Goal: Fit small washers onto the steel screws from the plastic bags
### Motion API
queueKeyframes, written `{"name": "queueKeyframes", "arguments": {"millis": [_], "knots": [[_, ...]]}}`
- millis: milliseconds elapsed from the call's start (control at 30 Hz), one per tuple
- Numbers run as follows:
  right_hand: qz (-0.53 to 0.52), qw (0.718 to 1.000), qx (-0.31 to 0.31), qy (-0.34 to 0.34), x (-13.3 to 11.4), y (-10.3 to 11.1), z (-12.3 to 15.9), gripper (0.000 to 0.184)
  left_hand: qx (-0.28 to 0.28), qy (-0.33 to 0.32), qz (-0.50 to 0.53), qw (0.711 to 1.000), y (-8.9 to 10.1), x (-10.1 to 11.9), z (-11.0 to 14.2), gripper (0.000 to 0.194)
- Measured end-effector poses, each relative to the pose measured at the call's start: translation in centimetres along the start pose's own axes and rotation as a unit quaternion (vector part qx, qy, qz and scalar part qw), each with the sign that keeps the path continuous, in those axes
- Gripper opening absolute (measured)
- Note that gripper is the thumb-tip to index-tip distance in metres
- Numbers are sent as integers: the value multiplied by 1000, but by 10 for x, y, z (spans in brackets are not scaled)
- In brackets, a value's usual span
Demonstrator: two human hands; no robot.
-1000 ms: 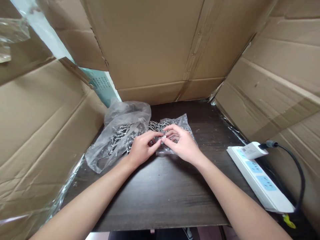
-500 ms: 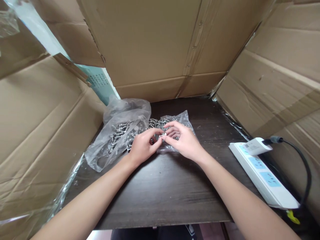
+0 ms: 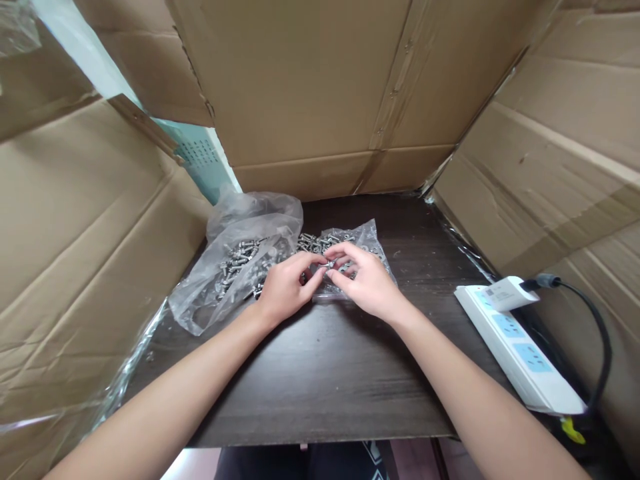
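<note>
A small metal bolt (image 3: 329, 265) is held between my two hands over the middle of the table. My left hand (image 3: 287, 285) pinches one end of it between thumb and forefinger. From the other side, my right hand (image 3: 367, 277) closes curled fingers and thumb around the far end, where the exact contact is partly hidden. Left of my hands lies a clear plastic bag (image 3: 193, 313) with many metal bolts (image 3: 240, 257) inside. More bolts (image 3: 310, 243) are heaped behind my fingertips. Under and beyond my right hand is a flat plastic bag (image 3: 369, 232) with small metal parts.
Cardboard panels (image 3: 300, 80) wall in the dark wooden table (image 3: 320, 380) at the back and both sides. On the right lies a white power strip (image 3: 525, 363) with a plugged-in adapter (image 3: 505, 293) and a black cable (image 3: 597, 320). The table's front edge is close to me.
Both hands stay together around the bolt, with their fingers slightly shifted. The bolt sits at a somewhat different angle. The whole view has moved a little.
</note>
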State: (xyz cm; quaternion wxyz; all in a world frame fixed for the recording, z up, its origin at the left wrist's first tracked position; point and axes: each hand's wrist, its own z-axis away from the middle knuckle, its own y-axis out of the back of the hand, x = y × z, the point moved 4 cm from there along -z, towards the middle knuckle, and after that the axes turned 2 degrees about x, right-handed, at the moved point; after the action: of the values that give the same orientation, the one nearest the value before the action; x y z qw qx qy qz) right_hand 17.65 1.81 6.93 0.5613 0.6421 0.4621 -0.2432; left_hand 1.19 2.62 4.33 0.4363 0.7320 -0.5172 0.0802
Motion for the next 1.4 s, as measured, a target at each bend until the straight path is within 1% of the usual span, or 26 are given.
{"name": "queueKeyframes", "arguments": {"millis": [100, 267, 400, 567, 733, 900, 1133, 1300, 1400], "knots": [[27, 1000, -1, 16, 0, 0, 1, 21, -3, 1, -2, 1000, -1, -2, 0, 12], [96, 993, -11, 67, -3, -1, 3, 14, -12, 10, -14, 1000, -2, -5, 1, 11], [123, 990, -23, 58, -2, -2, 4, 18, -28, 5, -16, 999, -3, -4, 1, 10], [127, 990, -30, 56, -5, -2, 5, 21, -31, -15, -18, 999, -3, 0, 0, 9], [122, 989, -35, 75, -6, -2, 5, 28, -29, -17, -18, 999, -3, 0, 0, 8], [120, 989, -37, 81, -5, -2, 5, 30, -27, -20, -18, 999, -3, 1, 0, 8], [122, 989, -29, 84, -5, -1, 5, 30, -33, -6, -25, 999, -3, 0, 0, 13], [115, 988, -26, 102, -6, -3, 6, 34, -37, -13, -34, 999, -2, 0, 0, 21], [111, 988, -28, 108, -7, -3, 6, 34, -35, -16, -35, 999, -2, 1, -1, 22]]}}
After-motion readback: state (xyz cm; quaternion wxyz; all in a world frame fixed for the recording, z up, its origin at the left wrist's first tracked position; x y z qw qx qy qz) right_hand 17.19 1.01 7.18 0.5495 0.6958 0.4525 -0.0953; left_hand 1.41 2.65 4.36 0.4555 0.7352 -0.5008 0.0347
